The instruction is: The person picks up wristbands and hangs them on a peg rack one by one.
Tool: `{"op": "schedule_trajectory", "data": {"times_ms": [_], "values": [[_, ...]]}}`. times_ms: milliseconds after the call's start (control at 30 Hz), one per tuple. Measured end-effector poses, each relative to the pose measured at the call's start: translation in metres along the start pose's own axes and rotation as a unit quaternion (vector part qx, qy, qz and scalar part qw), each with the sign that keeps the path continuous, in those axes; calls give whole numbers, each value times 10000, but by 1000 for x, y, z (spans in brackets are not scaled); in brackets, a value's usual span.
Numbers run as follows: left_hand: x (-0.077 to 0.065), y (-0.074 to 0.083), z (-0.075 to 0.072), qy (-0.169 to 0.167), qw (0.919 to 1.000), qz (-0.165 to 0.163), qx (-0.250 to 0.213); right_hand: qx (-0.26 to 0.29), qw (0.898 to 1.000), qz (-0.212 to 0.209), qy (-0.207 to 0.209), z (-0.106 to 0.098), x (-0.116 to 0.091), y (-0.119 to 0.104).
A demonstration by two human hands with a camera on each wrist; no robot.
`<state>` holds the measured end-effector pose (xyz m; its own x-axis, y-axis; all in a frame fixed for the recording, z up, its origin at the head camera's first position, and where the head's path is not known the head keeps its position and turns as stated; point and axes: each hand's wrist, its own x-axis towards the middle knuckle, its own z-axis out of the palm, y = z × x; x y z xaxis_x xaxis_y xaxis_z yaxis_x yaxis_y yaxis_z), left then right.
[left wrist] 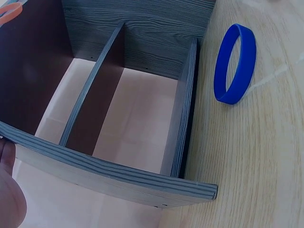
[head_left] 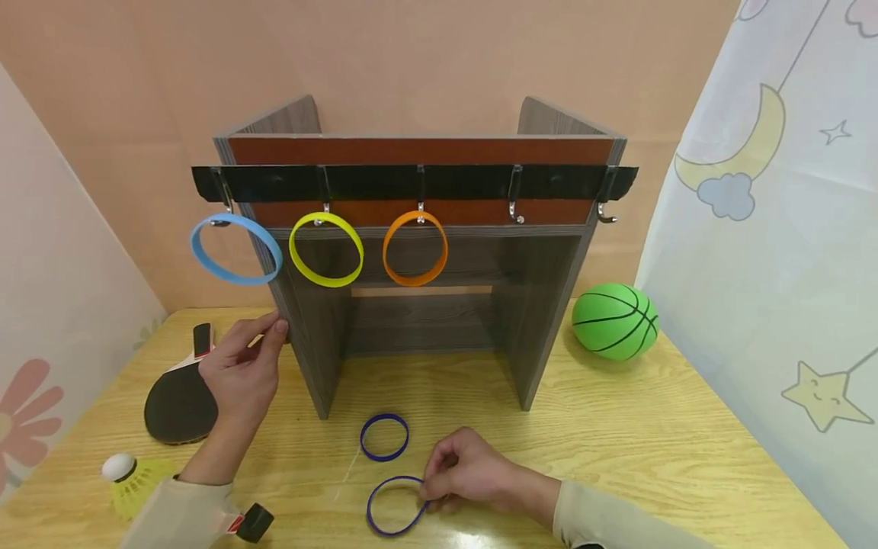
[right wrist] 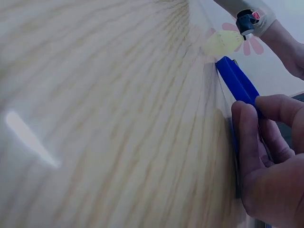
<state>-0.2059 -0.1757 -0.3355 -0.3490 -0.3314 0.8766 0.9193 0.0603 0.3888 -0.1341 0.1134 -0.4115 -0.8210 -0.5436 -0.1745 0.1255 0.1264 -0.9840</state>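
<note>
Here, hands [head_left: 247, 366] [head_left: 469, 471] hold grained shelf [head_left: 425, 324], round band [right wrist: 237, 83].

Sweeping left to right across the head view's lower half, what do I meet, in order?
Shuttlecock, left hand, dark blue ring pinched by the next item, right hand, green ball.

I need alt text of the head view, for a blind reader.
A right hand pinches a dark blue ring, while the left hand touches a grey shelf. A light blue ring, a yellow ring and an orange ring hang from three of five hooks; another dark blue ring lies on the table.
</note>
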Motion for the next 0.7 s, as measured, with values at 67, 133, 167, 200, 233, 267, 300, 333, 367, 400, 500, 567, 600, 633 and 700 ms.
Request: {"op": "schedule_trajectory", "data": {"times_ms": [67, 133, 167, 200, 233, 267, 300, 333, 367, 400, 500, 567, 600, 633, 700], "values": [[0, 2, 1, -4, 10000, 0, -51, 147, 9998, -17, -115, -5, -3, 0], [1, 5, 3, 2, 9999, -3, -157, 288, 9993, -78, -210, -10, -6, 0], [1, 6, 3, 0, 9998, 0, -174, 358, 9990, -110, -249, -13, -8, -1], [2, 7, 4, -6, 9999, -3, -167, 413, 9987, -144, -275, -15, -9, -2], [2, 7, 4, -12, 9999, -2, -143, 473, 9983, -173, -294, -18, -11, -2], [2, 7, 4, -19, 9999, -13, -127, 513, 9980, -204, -305, -20, -13, -3], [2, 6, 3, -17, 9999, -16, -103, 556, 9977, -227, -302, -22, -15, -4], [1, 4, 2, -26, 10000, -19, -41, 573, 9976, -259, -296, -24, -16, -5], [1, 3, 1, -33, 10000, -23, 20, 591, 9974, -274, -296, -26, -18, -6], [1, 1, 0, -41, 10000, -30, 76, 578, 9975, -299, -275, -28, -20, -8], [0, -1, -2, -43, 10000, -48, 71, 515, 9978, -366, -180, -33, -24, -13], [0, -2, -2, -44, 10000, -69, 9, 513, 9979, -386, -106, -38, -26, -18], [0, -2, -2, -43, 10000, -73, -38, 520, 9978, -400, -62, -40, -26, -21], [0, -2, -2, -37, 9999, -74, -85, 546, 9975, -439, -44, -43, -27, -24], [0, -3, -2, -22, 9999, -68, -145, 615, 9965, -565, -31, -47, -28, -30]]}}
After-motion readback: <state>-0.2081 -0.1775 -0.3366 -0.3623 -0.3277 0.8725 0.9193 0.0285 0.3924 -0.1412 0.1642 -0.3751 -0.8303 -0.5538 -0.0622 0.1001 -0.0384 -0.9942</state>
